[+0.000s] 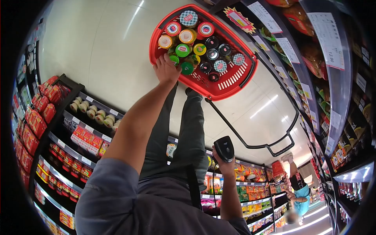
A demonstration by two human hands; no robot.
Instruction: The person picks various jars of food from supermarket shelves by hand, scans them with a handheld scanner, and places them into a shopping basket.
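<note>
My left hand [166, 70] reaches into a red shopping basket [239, 87] at its near left corner. Its fingers and thumb close around a green-lidded jar [174, 59], partly hidden by the hand. Beside it stand jars with a dark green lid [187, 68] and a bright green lid [182, 50]. Other jars have orange lids [187, 36], red-rimmed lids [206, 29], black lids [212, 54] and checked lids [220, 65]. Low at my right side, my right hand [226, 162] is wrapped around a black handheld barcode scanner [224, 149], away from the basket.
A long black basket handle [235, 133] extends over the pale floor [98, 47]. Shelves with price tags [328, 39] line the right. Behind me and to the left are shelves of red packets [36, 125] and jars [72, 164]. Another person [300, 192] is at the lower right.
</note>
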